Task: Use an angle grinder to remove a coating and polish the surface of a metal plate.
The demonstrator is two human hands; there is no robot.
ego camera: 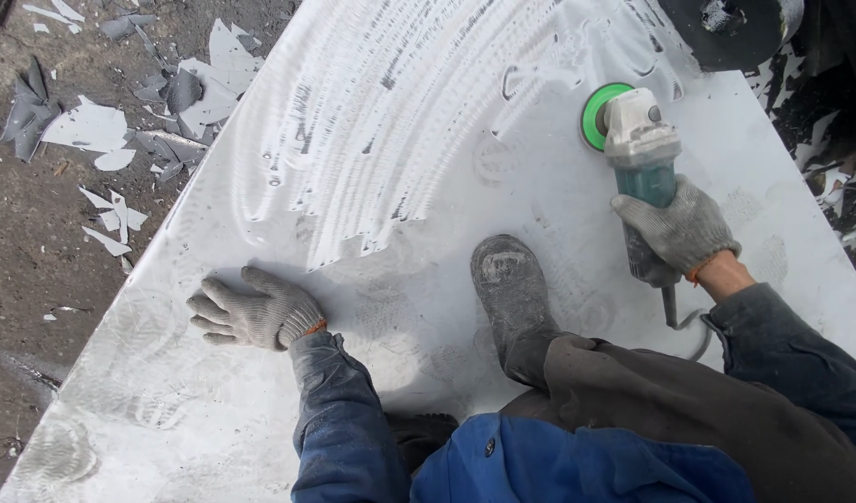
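I crouch on a large pale metal sheet with curved grinding streaks across its far half. My right hand, in a grey knit glove, grips the body of a teal and white angle grinder. Its green-rimmed disc rests flat on the sheet at the right. My left hand, also gloved, lies flat on the sheet at the left with fingers spread, holding nothing. A dusty boot stands on the sheet between my hands. The grinder's cable trails back toward my right sleeve.
Torn grey and white scraps litter the dirt ground left of the sheet. A dark round object sits at the sheet's far right corner. More debris lies along the right edge. The sheet's left edge runs diagonally.
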